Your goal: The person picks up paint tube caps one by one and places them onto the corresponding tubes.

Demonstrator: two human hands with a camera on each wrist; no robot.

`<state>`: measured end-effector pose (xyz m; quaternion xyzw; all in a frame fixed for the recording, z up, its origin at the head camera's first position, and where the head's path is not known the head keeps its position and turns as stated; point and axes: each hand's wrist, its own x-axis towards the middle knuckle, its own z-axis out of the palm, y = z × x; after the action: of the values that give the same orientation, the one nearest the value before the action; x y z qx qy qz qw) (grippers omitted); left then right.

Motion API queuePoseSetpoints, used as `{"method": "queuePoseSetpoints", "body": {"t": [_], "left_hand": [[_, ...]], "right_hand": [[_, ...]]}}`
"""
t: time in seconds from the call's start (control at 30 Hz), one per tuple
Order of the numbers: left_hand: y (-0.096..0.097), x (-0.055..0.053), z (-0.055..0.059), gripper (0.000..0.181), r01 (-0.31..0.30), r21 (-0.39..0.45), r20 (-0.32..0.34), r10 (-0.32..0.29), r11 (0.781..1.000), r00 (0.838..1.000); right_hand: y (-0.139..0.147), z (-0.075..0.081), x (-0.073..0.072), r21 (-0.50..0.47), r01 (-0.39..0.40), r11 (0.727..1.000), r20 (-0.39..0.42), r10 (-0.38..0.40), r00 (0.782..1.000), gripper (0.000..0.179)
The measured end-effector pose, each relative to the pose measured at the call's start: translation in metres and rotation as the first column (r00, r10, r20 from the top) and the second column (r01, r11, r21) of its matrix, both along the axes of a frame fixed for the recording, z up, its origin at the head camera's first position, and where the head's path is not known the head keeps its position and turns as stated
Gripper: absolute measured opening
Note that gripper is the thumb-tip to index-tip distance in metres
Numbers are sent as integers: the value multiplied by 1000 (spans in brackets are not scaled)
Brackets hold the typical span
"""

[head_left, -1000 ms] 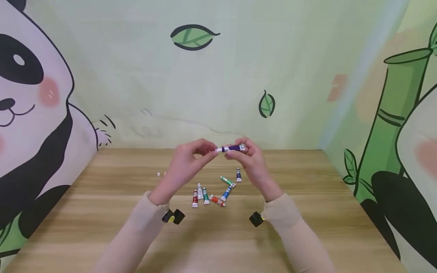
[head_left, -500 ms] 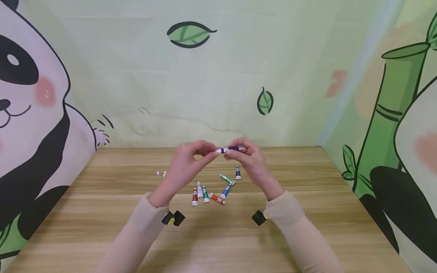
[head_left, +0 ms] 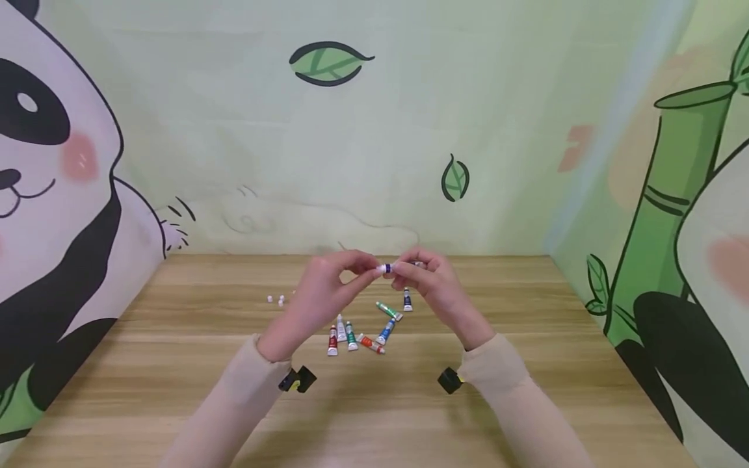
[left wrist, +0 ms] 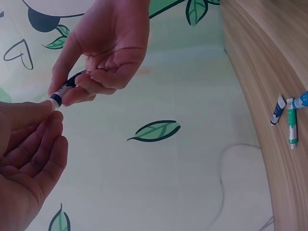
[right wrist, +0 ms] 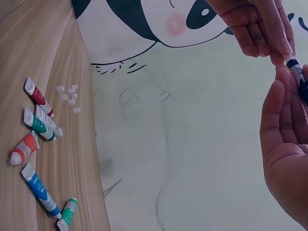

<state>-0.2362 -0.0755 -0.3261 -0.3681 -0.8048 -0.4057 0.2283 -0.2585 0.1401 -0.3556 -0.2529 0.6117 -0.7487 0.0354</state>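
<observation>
Both hands meet above the far part of the table, around a purple paint tube (head_left: 388, 268). My left hand (head_left: 324, 292) pinches the tube's white cap (right wrist: 288, 57) between thumb and fingertips. The tube's body is in my right hand (head_left: 439, 292), between thumb and fingers, with much of it covered in the head view. In the left wrist view the purple-banded tube (left wrist: 67, 89) shows between the two hands, tilted.
On the wooden table (head_left: 374, 416) lie several paint tubes: dark red (head_left: 333, 340), white (right wrist: 50, 120), green (head_left: 352, 337), orange (head_left: 371, 344), blue (head_left: 386, 331), light green (head_left: 389, 311) and dark blue (head_left: 407, 299). Small white caps (right wrist: 70, 94) sit left of them. A painted wall (head_left: 374, 143) stands behind.
Both hands have come slightly lower and a little to the right. The right fingers now cover more of the purple tube; the left fingers stay at its cap end.
</observation>
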Motion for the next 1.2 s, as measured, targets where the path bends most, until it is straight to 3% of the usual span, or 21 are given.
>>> {"method": "queuePoseSetpoints", "body": {"t": [0.23,0.53,0.67,0.93,1.2], "left_hand": [[7,0,-9,12,29,-6,-13,-29,1000,999],[2,-5,-16,8,31,-9,-80,-31,999,996],[-1,-9,-16,9,40,-1,-111,-40,999,993],[-4,-19,-14,9,19,15,-98,-18,1000,995],[-3,-22,-12,8,8,-17,-116,-10,1000,993]], "right_hand": [[6,-8,6,43,29,999,90,-33,995,15],[-3,-10,8,29,45,999,122,-48,991,16],[-7,-11,5,10,44,999,124,-45,991,17],[-12,-9,-5,-12,58,998,126,-56,990,18],[-10,-5,-5,43,80,996,141,-85,986,16]]}}
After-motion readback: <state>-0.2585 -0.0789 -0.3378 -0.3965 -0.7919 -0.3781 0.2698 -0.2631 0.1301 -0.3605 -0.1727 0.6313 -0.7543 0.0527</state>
